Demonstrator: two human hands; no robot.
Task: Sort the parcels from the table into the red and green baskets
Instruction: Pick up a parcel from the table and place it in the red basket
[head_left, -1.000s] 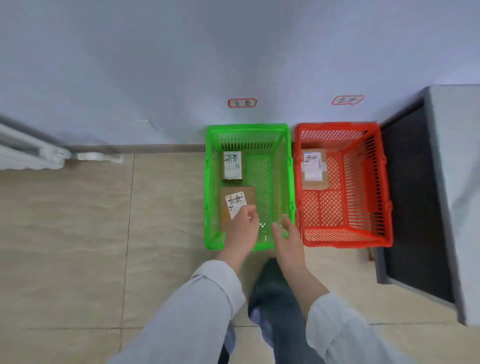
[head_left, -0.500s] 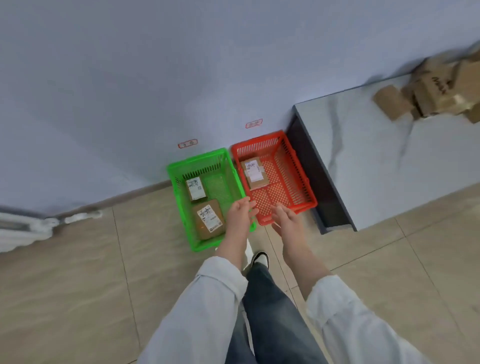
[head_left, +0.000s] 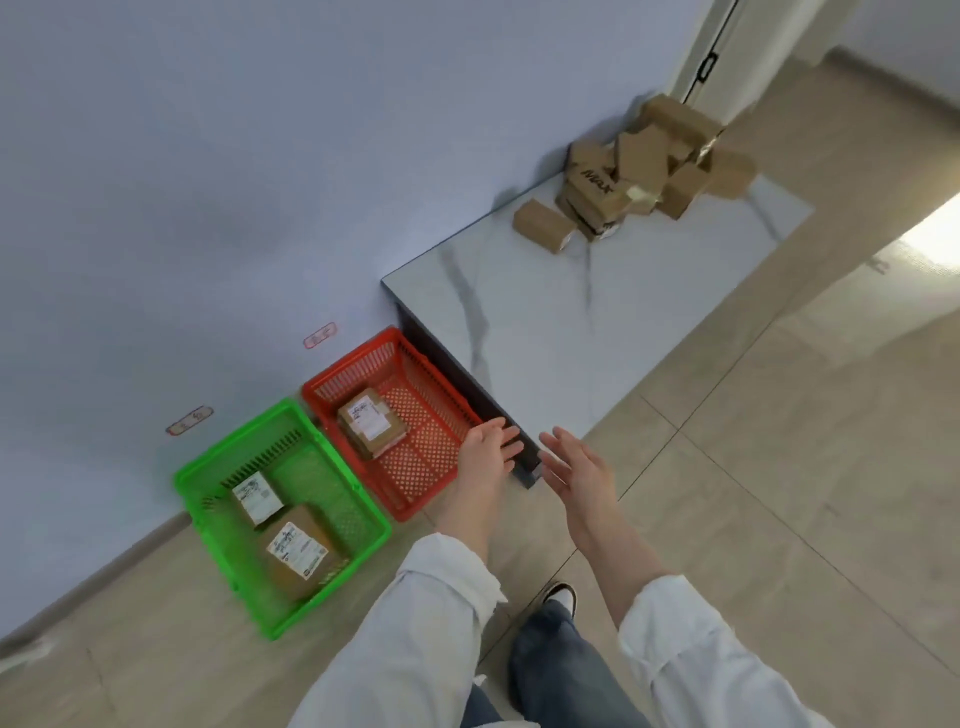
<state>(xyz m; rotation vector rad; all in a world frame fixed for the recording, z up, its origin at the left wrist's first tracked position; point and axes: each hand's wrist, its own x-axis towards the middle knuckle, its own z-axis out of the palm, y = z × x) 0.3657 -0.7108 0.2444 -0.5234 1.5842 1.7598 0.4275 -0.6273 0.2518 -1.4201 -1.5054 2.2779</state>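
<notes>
baskets: 2, green basket (head_left: 237, 439) left, red basket (head_left: 349, 361) right
in green: 2 parcels (head_left: 298, 551)
in red: 1 parcel (head_left: 371, 423)
on table (head_left: 571, 322): pile (head_left: 639, 166), too jumbled to count
wall labels (head_left: 319, 335): 2

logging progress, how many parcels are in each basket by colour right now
green basket: 2, small parcel and large parcel
red basket: 1, taped parcel
total: 3
</notes>
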